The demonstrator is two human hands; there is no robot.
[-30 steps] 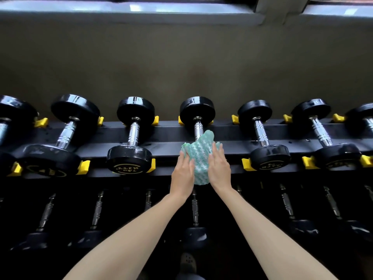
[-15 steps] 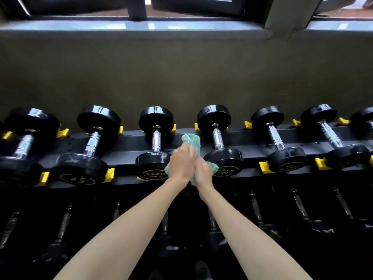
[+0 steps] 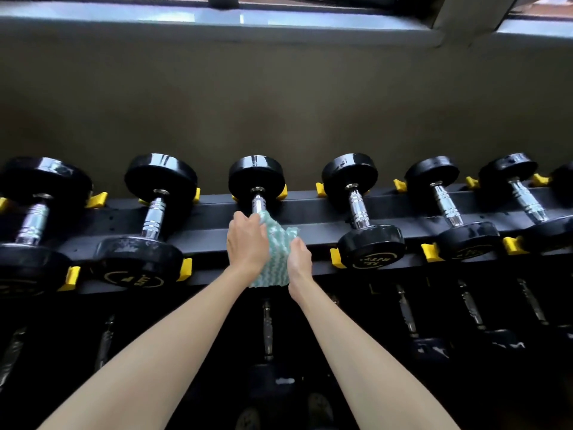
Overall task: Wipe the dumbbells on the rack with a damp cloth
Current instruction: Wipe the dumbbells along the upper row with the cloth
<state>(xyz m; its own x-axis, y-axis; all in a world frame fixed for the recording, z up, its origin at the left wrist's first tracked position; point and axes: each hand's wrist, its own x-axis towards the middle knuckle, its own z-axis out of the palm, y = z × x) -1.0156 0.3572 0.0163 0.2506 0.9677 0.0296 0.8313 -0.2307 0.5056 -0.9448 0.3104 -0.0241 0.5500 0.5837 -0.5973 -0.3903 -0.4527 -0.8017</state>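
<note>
A green-and-white patterned cloth (image 3: pixel 274 259) is draped over the near head of the middle dumbbell (image 3: pixel 256 176) on the top rack row; only that dumbbell's far head and part of its chrome handle show. My left hand (image 3: pixel 246 245) grips the cloth's upper part at the handle. My right hand (image 3: pixel 299 263) holds the cloth's right edge against the covered head. Black dumbbells with chrome handles lie on either side, one to the left (image 3: pixel 148 240) and one to the right (image 3: pixel 362 231).
The black rack rail (image 3: pixel 310 212) carries yellow cradle clips (image 3: pixel 336 259) between the weights. A lower row of dumbbells (image 3: pixel 268 330) lies in shadow below. A dark wall and a window ledge (image 3: pixel 217 21) rise behind the rack. Shoes show at the bottom edge.
The view and both hands have shifted left along the rack, from one dumbbell to its left neighbour. The cloth, bunched between the hands half a second ago, now covers that dumbbell's near head.
</note>
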